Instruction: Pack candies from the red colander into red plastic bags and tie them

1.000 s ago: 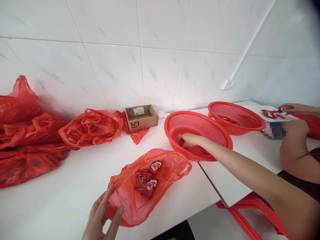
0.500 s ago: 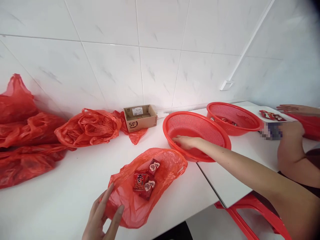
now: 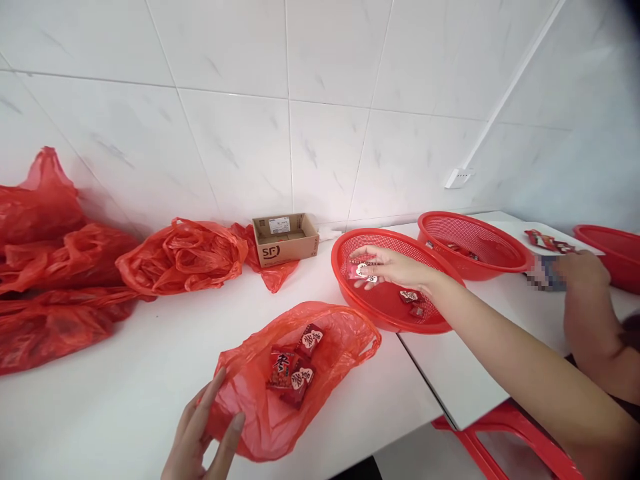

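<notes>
My left hand [image 3: 203,427] is at the near left edge of an opened red plastic bag [image 3: 240,400], thumb and fingers apart, the index finger against the film. Inside the bag lie a red snack packet with a large dark character [image 3: 281,367] and two dark red packets with white labels, one upper [image 3: 311,339] and one lower [image 3: 300,381]. My right hand [image 3: 387,268] is raised above the nearer red mesh basket [image 3: 345,293], its fingers around a small snack packet with a white label [image 3: 364,271]. Further packets [image 3: 409,297] lie in this basket below my wrist.
Behind stand a cardboard box [image 3: 287,250] and piled red plastic bags [image 3: 185,260]. A second mesh basket [image 3: 523,260] holds some packets. At right, another person's arm [image 3: 583,300] reaches over the table. A red stool [image 3: 520,427] sits below the table edge.
My right hand has risen from the bottom of the nearer basket and now holds a packet. My left hand stays at the bag. The other person's upper hand has left the view.
</notes>
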`<state>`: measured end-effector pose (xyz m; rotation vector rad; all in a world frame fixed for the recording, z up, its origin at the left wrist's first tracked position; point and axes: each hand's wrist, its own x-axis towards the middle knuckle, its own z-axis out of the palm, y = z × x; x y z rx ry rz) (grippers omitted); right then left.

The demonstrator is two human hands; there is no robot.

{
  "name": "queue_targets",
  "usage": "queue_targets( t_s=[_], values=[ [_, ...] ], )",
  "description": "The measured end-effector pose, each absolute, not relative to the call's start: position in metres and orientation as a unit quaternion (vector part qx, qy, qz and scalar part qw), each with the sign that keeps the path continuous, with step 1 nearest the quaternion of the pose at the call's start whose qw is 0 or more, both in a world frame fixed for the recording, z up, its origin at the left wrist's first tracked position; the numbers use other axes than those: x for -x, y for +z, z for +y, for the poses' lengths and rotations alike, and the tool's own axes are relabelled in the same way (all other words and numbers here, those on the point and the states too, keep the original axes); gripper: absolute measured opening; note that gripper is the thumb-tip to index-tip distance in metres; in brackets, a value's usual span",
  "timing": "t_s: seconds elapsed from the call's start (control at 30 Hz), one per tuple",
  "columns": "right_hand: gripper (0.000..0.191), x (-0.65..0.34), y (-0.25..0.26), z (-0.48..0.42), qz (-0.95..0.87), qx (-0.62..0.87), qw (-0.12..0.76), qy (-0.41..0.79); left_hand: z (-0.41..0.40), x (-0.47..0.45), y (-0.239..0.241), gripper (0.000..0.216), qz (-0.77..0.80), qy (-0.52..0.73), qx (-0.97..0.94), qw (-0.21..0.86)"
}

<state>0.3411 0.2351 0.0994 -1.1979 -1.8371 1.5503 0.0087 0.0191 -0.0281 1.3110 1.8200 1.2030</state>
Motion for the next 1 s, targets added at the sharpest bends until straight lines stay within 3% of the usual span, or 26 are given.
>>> queue_targets(
  t_s=[0.1,0.2,0.3,0.4,0.57,0.63,0.7,0.77,0.9,1.0],
  values=[
    [0.030,-0.318,0.113,0.203,-0.658,0.363,0.215,0.624,0.021,-0.009,-0.025,0.065,0.678,0.452,-0.498,0.295],
    [0.022,-0.284,0.102,0.180,-0.678,0.320,0.129,0.650,0.018,-0.017,-0.015,0.062,0.681,0.467,-0.481,0.295],
    [0.015,-0.253,0.080,0.169,-0.744,0.350,0.058,0.567,0.014,-0.023,-0.005,0.063,0.689,0.473,-0.465,0.292],
    [0.019,-0.240,0.075,0.167,-0.801,0.418,0.098,0.417,0.009,-0.027,0.002,0.061,0.698,0.473,-0.451,0.292],
    [0.024,-0.276,0.108,0.181,-0.775,0.409,0.208,0.435,0.009,-0.034,0.008,0.056,0.691,0.478,-0.450,0.301],
    [0.026,-0.310,0.113,0.196,-0.767,0.461,0.228,0.383,0.011,-0.034,0.008,0.057,0.689,0.476,-0.453,0.306],
    [0.033,-0.351,0.107,0.214,-0.759,0.546,0.190,0.300,0.014,-0.032,0.005,0.058,0.685,0.477,-0.456,0.309],
    [0.046,-0.393,0.091,0.232,-0.725,0.642,0.082,0.237,0.016,-0.026,-0.003,0.060,0.678,0.473,-0.470,0.311],
    [0.079,-0.450,0.050,0.252,-0.666,0.698,-0.051,0.258,0.019,-0.013,-0.021,0.065,0.670,0.454,-0.503,0.303],
    [0.079,-0.461,0.026,0.257,-0.659,0.695,-0.077,0.278,0.018,-0.013,-0.024,0.067,0.677,0.458,-0.487,0.307]
  ],
)
